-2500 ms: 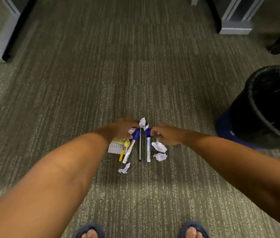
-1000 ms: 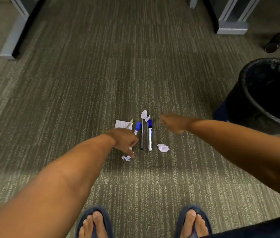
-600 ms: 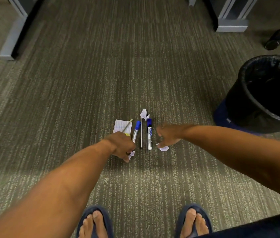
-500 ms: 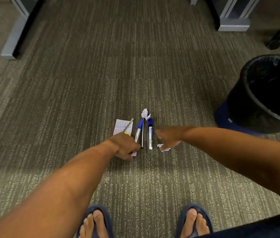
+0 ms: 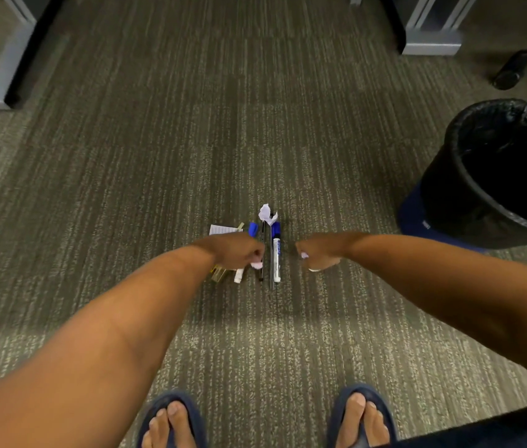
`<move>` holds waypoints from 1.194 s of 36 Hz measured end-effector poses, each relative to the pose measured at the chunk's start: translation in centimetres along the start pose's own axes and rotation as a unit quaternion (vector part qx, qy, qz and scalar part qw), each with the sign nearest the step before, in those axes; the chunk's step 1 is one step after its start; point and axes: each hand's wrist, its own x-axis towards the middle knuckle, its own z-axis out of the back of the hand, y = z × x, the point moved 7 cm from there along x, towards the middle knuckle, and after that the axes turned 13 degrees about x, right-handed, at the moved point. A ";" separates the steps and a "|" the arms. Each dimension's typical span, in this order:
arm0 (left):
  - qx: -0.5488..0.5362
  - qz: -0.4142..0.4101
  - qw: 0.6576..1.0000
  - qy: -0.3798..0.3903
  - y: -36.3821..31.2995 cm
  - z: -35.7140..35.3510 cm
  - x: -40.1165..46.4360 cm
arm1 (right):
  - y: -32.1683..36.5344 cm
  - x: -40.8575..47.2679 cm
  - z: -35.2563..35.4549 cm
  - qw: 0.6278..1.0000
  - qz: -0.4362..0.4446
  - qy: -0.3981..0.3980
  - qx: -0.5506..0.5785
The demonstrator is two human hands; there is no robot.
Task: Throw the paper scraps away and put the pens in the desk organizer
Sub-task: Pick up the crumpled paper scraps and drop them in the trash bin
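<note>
Several pens lie side by side on the carpet: a blue-capped white marker, a thin dark pen and another blue-capped marker partly under my left hand. One crumpled paper scrap rests at their far end. My left hand is closed over the left pens, with a bit of white paper scrap showing at its fingertips. My right hand is a fist just right of the pens, paper scraps peeking from it. No desk organizer is in view.
A black-lined trash bin stands at the right. A small lined note and a yellow pen lie left of the pens. Desk legs and a chair caster sit at the far edges. My sandalled feet are below.
The scraps to the right and at the near left of the pens are gone from the carpet; both hands closed on them and have lifted slightly.
</note>
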 end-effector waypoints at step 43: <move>-0.141 0.190 0.952 -0.194 1.8 7.6 5.3 | -3.7 -5.1 7.1 0.952 -0.006 -0.208 0.226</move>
